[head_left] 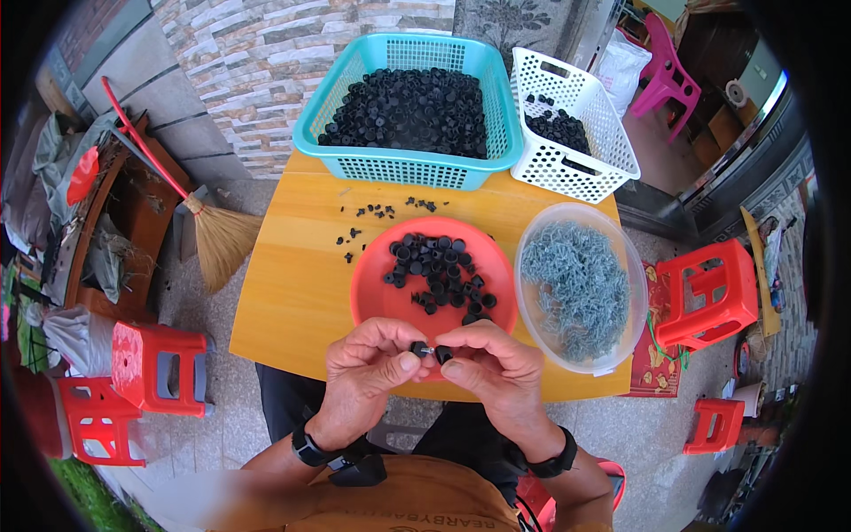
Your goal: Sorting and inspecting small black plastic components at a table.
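Note:
Over the near rim of a red round plate (368,297), my two hands meet with fingers pinched. My left hand (365,362) grips a small black plastic cap (419,348) between thumb and fingertips. A short metallic piece (429,350), perhaps a screw, shows between it and the other hand. In my right hand (498,365) is another black plastic piece (443,355), partly covered by the fingers. Whether the two pieces touch I cannot tell. Several loose black caps (434,266) lie on the plate beyond my hands.
Behind the plate, a teal basket (403,166) and a white basket (576,182) hold black parts. At right, a clear tub (640,301) contains grey metal pieces (574,284). Tiny black bits (377,211) lie on the wooden table (288,266). Red stools (709,293) and a broom (217,235) stand around it.

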Available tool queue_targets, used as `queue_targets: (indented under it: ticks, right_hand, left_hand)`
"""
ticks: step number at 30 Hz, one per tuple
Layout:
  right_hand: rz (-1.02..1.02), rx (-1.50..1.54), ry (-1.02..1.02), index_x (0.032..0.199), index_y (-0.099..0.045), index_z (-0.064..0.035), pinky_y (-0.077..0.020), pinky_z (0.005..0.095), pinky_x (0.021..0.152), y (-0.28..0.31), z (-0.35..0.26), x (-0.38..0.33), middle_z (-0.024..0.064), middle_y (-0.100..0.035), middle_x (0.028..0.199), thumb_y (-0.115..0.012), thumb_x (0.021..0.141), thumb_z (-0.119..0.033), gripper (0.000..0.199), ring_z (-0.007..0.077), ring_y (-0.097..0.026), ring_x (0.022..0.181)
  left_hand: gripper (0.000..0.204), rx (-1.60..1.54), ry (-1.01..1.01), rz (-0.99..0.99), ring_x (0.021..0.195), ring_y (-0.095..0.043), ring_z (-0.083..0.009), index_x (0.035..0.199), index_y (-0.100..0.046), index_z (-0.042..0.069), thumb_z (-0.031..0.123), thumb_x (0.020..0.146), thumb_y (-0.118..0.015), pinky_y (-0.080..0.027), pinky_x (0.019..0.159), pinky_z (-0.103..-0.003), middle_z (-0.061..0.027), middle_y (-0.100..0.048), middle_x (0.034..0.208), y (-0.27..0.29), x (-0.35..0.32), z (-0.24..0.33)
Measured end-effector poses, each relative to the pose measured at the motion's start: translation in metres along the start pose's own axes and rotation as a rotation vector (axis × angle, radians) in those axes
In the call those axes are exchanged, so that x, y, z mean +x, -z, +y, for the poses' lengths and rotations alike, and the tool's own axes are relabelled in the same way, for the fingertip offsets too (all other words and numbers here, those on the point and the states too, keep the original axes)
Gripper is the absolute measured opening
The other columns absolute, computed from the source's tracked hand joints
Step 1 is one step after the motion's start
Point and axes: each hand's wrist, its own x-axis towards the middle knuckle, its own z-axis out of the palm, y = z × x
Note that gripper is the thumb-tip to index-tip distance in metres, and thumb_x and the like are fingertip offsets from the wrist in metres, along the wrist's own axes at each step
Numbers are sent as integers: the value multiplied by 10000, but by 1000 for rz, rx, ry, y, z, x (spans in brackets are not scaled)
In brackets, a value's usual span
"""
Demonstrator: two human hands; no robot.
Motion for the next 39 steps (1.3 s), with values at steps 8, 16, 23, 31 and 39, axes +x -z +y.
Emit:
queue_targets:
  ticks: [8,16,23,31,39]
  right_hand:
    - [20,2,-50,1061,-588,18,-496,249,773,3,-5,-3,62,-558,959,-609,771,103,303,109,-563,835]
    - [57,369,-339,1060,-612,-1,-453,204,611,12,-2,-4,64,-649,878,-629,802,-13,259,80,-552,706]
    - [56,374,-352,1056,-614,3,-449,207,597,9,2,-4,62,-647,888,-640,790,-8,268,71,-542,693]
    - [88,231,-311,1034,-630,-5,-439,194,583,5,3,-4,47,-645,879,-662,773,-9,263,66,-547,704]
    - [94,223,-316,1033,-630,1,-433,194,595,4,5,-4,44,-642,872,-660,771,0,263,66,-540,704]
  left_hand:
    - [202,164,-27,34,838,-604,-135,981,-556,-23,14,800,-639,-490,785,-259,-82,-622,899,-14,-10,5]
    - [201,348,-93,-10,834,-577,-94,1015,-578,-1,10,820,-624,-481,752,-234,-56,-613,922,-16,-13,11]
    - [184,582,-219,-3,745,-567,-91,981,-593,-5,-1,803,-640,-474,637,-220,-57,-604,875,-17,-11,15]
    - [176,839,-267,-7,697,-557,-90,930,-620,-6,17,765,-679,-448,608,-214,-58,-617,845,-16,-11,19]
    - [221,940,-380,23,597,-555,-241,882,-591,12,9,694,-706,-439,526,-309,-102,-581,704,-15,-9,13]
